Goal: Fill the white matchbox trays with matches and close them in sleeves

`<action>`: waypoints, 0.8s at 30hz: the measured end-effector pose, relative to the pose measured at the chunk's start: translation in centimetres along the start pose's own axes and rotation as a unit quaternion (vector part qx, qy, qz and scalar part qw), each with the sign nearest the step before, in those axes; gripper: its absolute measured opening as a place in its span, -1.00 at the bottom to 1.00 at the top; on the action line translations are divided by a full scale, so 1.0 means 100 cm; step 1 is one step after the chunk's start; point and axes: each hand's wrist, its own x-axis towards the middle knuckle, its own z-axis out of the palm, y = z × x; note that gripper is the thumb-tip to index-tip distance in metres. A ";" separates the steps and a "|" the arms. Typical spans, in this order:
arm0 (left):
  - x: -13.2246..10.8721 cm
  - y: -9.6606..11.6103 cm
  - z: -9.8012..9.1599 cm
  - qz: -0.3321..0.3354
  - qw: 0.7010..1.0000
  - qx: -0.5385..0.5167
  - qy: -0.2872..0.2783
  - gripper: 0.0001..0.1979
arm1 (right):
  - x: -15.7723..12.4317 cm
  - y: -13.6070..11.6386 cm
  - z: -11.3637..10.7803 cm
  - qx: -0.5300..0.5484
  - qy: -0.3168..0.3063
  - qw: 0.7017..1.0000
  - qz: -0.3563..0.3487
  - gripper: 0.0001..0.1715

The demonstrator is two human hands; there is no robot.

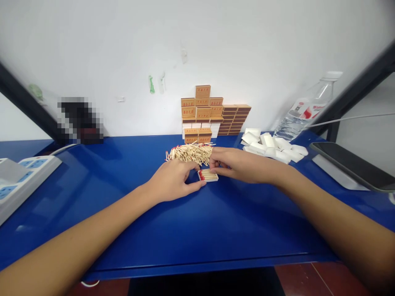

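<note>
A small white matchbox tray (212, 179) lies on the blue table, filled with red-tipped matches (208, 174) laid side by side. My left hand (174, 179) grips the tray's left end between thumb and forefinger. Over its right end, my right hand (236, 164) has its fingers closed together close to the matches; what is between the fingertips is hidden. Just behind both hands spreads a heap of loose matches (191, 153), partly covered by my right fingers.
Stacked matchboxes (202, 112) stand against the wall behind the heap. White empty-looking trays (268, 142) are piled at right, near a plastic bottle (304, 109) and a phone (354, 164) on a white support. A power strip (27, 176) lies left. The blue table (185, 238) ends in front.
</note>
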 end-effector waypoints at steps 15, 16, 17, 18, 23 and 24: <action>0.000 0.002 0.000 0.005 1.000 0.001 0.003 -0.69 | 0.006 -0.012 0.005 0.031 0.018 0.999 0.006 -0.70; 0.000 0.002 0.000 0.006 1.000 0.001 0.002 -0.69 | 0.006 -0.012 0.005 0.034 0.015 0.999 0.007 -0.70; 0.000 0.001 0.001 0.007 1.000 0.002 0.003 -0.69 | 0.006 -0.011 0.003 0.036 0.013 0.999 0.008 -0.71; 0.000 0.001 0.001 0.007 1.000 0.002 0.004 -0.69 | 0.005 -0.008 0.000 0.040 0.017 0.999 0.012 -0.72; 0.000 -0.001 0.002 0.016 0.999 -0.005 0.029 -0.68 | -0.008 0.036 -0.034 -0.078 0.103 0.981 0.143 -0.74; 0.000 -0.001 0.002 0.018 0.999 -0.008 0.035 -0.67 | -0.013 0.048 -0.041 -0.149 0.124 0.961 0.197 -0.76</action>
